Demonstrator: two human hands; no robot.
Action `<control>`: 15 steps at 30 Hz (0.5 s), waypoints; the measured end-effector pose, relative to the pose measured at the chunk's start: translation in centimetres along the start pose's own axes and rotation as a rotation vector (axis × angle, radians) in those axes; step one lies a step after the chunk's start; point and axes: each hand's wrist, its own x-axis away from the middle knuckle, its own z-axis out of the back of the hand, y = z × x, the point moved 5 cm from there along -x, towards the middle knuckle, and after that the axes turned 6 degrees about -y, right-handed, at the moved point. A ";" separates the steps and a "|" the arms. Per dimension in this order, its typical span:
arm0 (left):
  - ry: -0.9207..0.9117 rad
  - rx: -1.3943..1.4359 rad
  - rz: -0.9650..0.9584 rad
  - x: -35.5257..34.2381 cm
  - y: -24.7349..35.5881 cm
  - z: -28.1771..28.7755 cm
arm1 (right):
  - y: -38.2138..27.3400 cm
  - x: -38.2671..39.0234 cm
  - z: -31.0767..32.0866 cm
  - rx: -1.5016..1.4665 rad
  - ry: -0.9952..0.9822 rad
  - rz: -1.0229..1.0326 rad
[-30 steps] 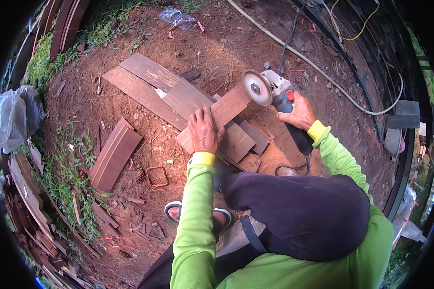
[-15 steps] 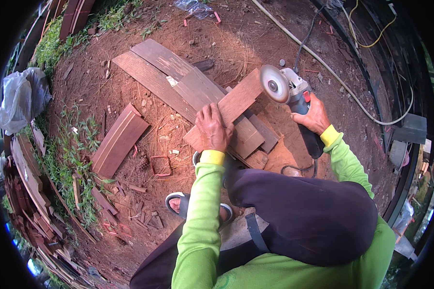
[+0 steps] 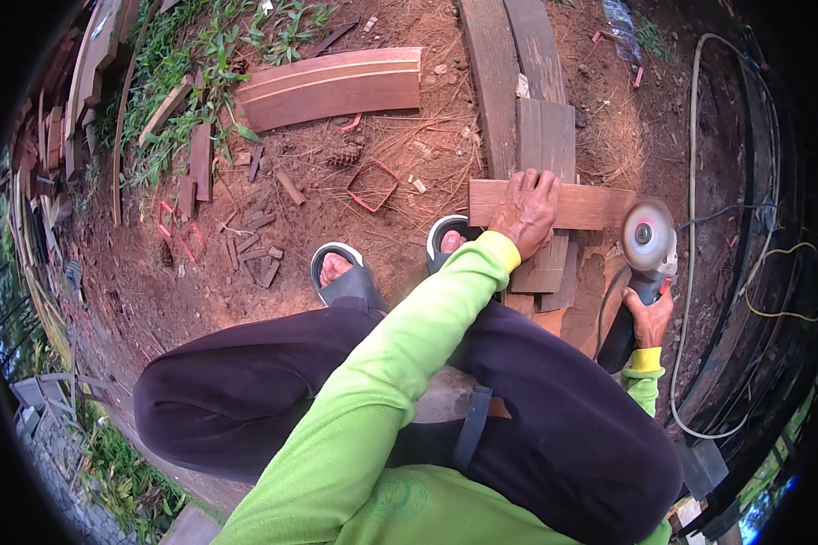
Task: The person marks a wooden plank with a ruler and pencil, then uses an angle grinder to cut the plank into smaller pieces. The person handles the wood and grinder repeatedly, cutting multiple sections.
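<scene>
My left hand (image 3: 524,211) rests on a short reddish board (image 3: 591,204), fingers curled over it and pressing it down. That board lies crosswise on several stacked weathered planks (image 3: 489,95), which run away from me. At the board's right end, my right hand (image 3: 645,316) grips an angle grinder (image 3: 654,277) around its dark body, near a red switch. The grinder's pale round disc (image 3: 633,234) faces up beside the board's end; I cannot tell whether it touches the wood.
My sandalled feet (image 3: 345,282) are on the dirt beside the planks. A curved wood piece (image 3: 327,88) lies beyond them, with scattered offcuts (image 3: 200,162), grass and a red wire loop (image 3: 373,182). A pale hose (image 3: 693,127), cords and dark metal bars (image 3: 763,345) line the right.
My view has turned, so the planks now run straight away from me and the grinder appears lower right. My left hand stays on the board; my right still holds the grinder.
</scene>
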 end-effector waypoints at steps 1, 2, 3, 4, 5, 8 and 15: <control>-0.009 0.023 0.004 -0.1 0.0 -0.1 | 0.0 0.0 0.1 0.008 0.004 0.003; -0.021 0.045 0.006 -0.1 0.1 -0.1 | 0.5 0.0 0.3 0.012 -0.017 -0.028; -0.034 0.067 0.005 -0.1 0.1 -0.2 | 0.9 -0.1 0.3 0.012 -0.027 -0.011; -0.027 0.061 0.008 -0.2 0.3 -0.2 | 1.0 -0.2 0.4 0.015 -0.029 0.001; -0.025 0.052 0.010 -0.2 0.3 -0.1 | 0.9 -0.3 0.5 0.016 -0.030 0.012; -0.023 0.030 0.005 -0.3 0.4 -0.1 | 0.1 -0.4 0.8 0.012 -0.011 0.027; 0.001 -0.013 -0.001 -0.4 0.6 -0.7 | 0.3 -0.7 1.5 -0.028 0.004 0.015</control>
